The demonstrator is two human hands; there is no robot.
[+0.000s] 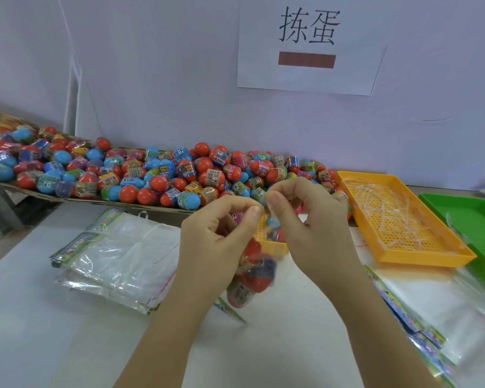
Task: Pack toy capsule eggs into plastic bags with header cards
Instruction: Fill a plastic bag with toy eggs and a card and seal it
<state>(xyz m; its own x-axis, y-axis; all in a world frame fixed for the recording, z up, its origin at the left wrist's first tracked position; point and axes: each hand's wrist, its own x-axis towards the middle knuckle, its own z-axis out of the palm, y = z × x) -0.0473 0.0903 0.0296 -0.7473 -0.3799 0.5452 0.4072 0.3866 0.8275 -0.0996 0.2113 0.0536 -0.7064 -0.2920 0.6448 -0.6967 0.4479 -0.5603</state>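
Hands (216, 236) (317, 219) pinch a clear, apparently egg-filled plastic bag (252, 278).

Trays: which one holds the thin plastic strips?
The big orange tray beside the right hand; pale strips lie across its perforated floor. The green tray lies farther right.

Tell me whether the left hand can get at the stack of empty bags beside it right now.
Probably yes, once it lets go. The stack of empty bags lies uncovered just left of the left hand, nothing between them; but that hand and the right hand both pinch the top of the filled bag.
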